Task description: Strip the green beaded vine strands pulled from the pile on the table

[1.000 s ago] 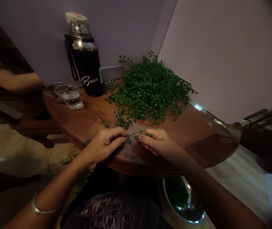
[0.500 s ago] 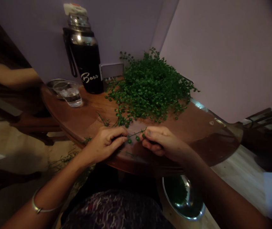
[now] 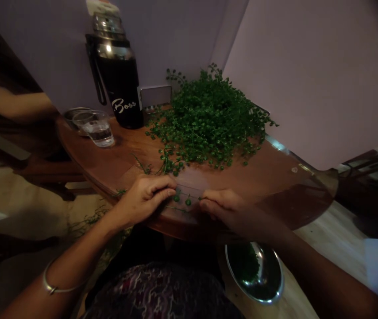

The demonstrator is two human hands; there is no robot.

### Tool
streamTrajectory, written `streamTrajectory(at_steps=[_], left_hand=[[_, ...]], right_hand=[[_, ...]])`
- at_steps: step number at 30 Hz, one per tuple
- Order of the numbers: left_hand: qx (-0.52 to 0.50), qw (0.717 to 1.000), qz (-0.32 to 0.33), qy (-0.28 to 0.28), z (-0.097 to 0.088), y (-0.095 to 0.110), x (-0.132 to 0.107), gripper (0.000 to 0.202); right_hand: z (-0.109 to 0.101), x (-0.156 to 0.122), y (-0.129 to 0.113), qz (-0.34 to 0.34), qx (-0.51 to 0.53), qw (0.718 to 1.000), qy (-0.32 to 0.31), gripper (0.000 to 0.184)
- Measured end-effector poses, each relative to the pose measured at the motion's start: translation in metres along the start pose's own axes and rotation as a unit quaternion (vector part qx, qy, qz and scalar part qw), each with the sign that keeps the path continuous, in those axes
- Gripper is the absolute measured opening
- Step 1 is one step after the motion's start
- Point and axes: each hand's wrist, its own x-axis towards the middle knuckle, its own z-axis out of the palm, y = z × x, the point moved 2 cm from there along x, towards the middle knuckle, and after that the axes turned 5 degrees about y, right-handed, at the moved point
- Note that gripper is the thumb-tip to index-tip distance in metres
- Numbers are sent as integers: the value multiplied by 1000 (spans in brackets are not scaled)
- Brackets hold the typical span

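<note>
My left hand (image 3: 152, 195) pinches one end of a thin green sprig (image 3: 188, 199) just above the table's near edge. A few small round green berries hang from the sprig between my hands. My right hand (image 3: 224, 206) is closed at the sprig's other end, thumb and forefinger together by a berry. Beyond both hands lies a big heap of green berry sprigs (image 3: 209, 117). One stray stem (image 3: 140, 164) rests close to my left knuckles.
On the wooden table (image 3: 258, 190) stand a black flask (image 3: 122, 84) and a glass of water (image 3: 99, 133). A steel bowl (image 3: 271, 283) with green bits sits below on the right. Stripped stems (image 3: 91, 221) lie on the floor at left. Another person's arm (image 3: 16, 104) shows at far left.
My right hand has lowered a little and turned, its fingers closing more tightly at the sprig's end. The left hand has stayed nearly in place.
</note>
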Motion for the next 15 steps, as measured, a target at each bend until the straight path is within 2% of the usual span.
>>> streamTrajectory(at_steps=[3, 7, 11, 15], left_hand=[[38, 998, 38, -19, 3, 2, 0, 16], [66, 993, 83, -50, 5, 6, 0, 19], [71, 990, 106, -58, 6, 9, 1, 21], [66, 989, 113, -70, 5, 8, 1, 20]], right_hand=[[-2, -9, 1, 7, -107, 994, -6, 27], [-2, -17, 2, -20, -179, 983, -24, 26], [-2, -21, 2, -17, -209, 977, -32, 28], [-3, -29, 8, -14, -190, 981, -31, 30]])
